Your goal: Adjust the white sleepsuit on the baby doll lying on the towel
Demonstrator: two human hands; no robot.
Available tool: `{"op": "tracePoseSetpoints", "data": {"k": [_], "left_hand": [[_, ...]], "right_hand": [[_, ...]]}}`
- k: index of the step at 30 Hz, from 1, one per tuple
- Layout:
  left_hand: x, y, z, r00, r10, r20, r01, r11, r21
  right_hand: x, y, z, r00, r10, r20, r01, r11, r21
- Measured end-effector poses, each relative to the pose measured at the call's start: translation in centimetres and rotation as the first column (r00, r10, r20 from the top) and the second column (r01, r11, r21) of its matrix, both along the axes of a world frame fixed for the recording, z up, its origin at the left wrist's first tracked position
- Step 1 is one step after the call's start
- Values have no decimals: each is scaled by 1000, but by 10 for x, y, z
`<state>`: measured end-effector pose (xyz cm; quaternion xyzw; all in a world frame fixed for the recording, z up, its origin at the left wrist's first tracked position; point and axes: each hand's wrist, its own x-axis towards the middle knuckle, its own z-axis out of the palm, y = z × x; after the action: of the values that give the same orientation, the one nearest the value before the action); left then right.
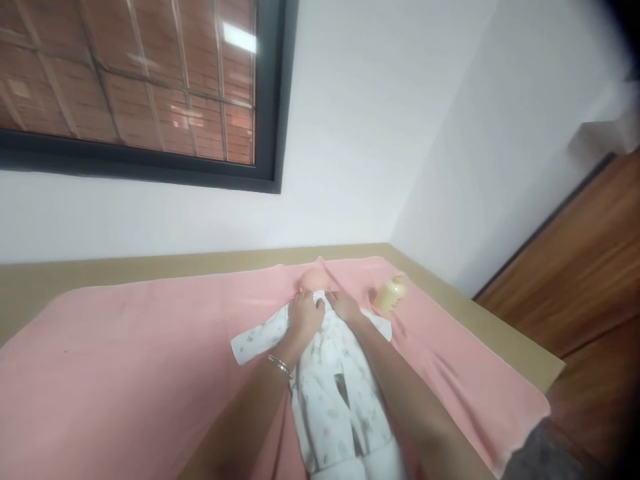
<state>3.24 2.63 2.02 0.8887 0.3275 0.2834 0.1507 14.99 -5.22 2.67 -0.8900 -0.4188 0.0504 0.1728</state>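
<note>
A baby doll (314, 279) lies on its back, its round pinkish head pointing away from me. It is covered by a white baby outfit (327, 407) with small pale prints, sleeves spread to both sides and legs stretched toward me. My left hand (306, 312), with a silver bangle on the wrist, is closed on the outfit's neckline just below the head. My right hand (345, 307) holds the other side of the same neckline, its fingers curled inward. The fingertips of both hands are partly hidden. Dark gaps show down the outfit's front, at the legs.
A pink blanket (165, 347) with some creases covers most of the tan tabletop (520, 343). Right of the doll lies a pale yellow baby bottle (390, 295). White walls rise behind, with a dark-framed window (277, 100) at left and brown wood (575, 267) at right.
</note>
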Motion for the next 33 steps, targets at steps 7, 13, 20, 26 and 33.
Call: {"op": "tracePoseSetpoints", "data": {"k": [7,13,20,26,33], "left_hand": [[5,6,0,999,-32,-30,31,998,-52],[-1,0,8,991,-67,-114,53,991,-123],[1,-10,15,993,61,-98,-73,989,-130],[2,-12,4,987,144,-66,-152,977,-152],[-1,-18,-12,972,236,-22,-236,958,-165]], "right_hand": [[-12,-4,4,994,-86,72,84,996,28],[-13,-6,7,995,-84,58,80,994,70],[-6,-8,4,997,-50,59,42,991,125],[3,-8,-9,1000,9,-26,-4,983,184],[11,-13,-28,978,77,-196,-33,975,218]]}}
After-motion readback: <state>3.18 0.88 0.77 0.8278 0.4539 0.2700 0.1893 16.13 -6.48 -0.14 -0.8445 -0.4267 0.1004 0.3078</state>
